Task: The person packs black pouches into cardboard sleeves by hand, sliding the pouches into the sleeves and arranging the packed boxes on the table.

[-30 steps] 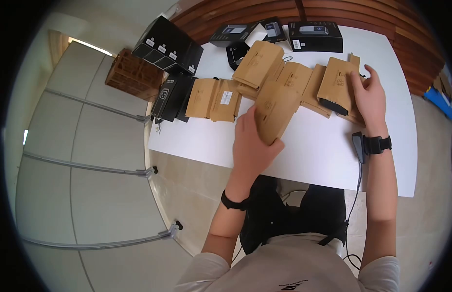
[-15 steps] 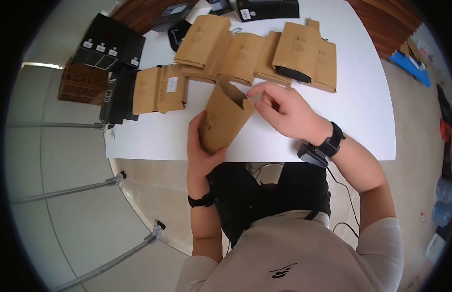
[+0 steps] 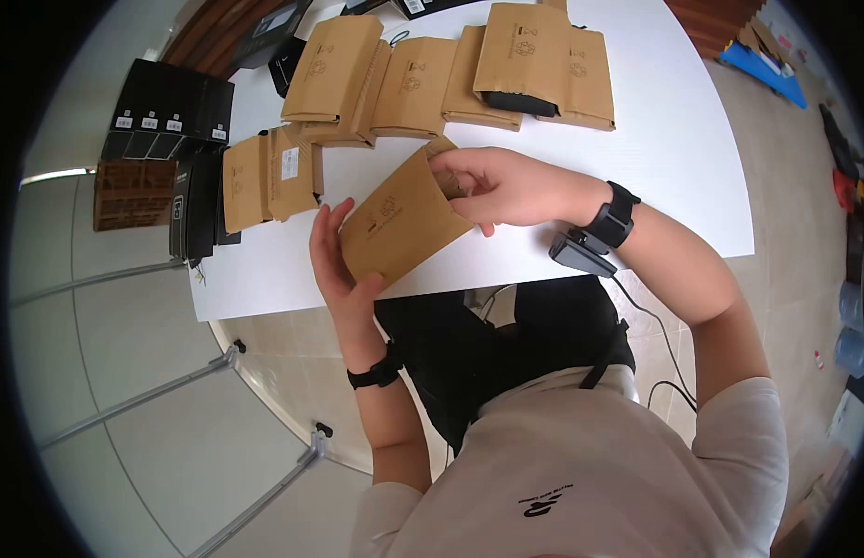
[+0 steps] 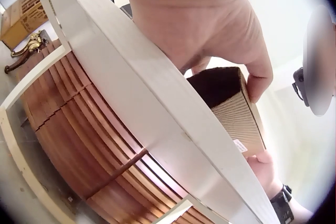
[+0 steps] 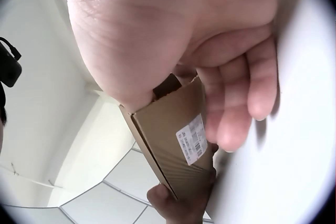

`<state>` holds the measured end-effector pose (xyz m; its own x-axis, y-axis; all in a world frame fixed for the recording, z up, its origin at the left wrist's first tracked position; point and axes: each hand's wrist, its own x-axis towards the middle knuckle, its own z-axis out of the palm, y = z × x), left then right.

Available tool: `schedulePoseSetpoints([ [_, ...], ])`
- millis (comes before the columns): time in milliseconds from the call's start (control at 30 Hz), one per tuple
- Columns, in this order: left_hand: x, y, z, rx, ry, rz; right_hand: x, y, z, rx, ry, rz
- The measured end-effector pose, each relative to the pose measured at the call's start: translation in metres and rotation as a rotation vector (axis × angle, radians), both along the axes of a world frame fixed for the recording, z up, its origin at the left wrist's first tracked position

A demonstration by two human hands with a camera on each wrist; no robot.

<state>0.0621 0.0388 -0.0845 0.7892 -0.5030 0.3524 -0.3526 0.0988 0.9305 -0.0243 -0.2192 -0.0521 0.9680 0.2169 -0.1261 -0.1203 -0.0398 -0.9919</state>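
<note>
A brown cardboard box [image 3: 399, 223] is held tilted over the front part of the white table, its open end facing right. My left hand [image 3: 341, 279] grips its lower left end, thumb on the near side and fingers round the far side. My right hand [image 3: 529, 191] is at the open end, with thumb and forefinger reaching in over the rim. In the right wrist view, its other fingers [image 5: 231, 113] lie outside along the box, beside a white label. The left wrist view shows a dark opening at the left-hand end of the box [image 4: 239, 119] too.
Several flat brown boxes [image 3: 413, 88] lie in a row behind, some stacked; one at right [image 3: 523, 56] has something dark at its end. Black boxes [image 3: 167, 107] stand at the left, by more brown boxes [image 3: 269, 177]. A cable [image 3: 659, 325] trails from my right wrist camera.
My left hand has brought the box leftward, away from the other boxes, and turned its open end right. My right hand has left the boxes at right and reached that opening.
</note>
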Motion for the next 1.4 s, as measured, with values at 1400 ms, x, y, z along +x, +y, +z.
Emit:
schedulePoseSetpoints([
  [1400, 0.003, 0.028, 0.043, -0.425, -0.084, 0.148, 0.009, -0.007, -0.015, 0.791, 0.069, -0.126],
])
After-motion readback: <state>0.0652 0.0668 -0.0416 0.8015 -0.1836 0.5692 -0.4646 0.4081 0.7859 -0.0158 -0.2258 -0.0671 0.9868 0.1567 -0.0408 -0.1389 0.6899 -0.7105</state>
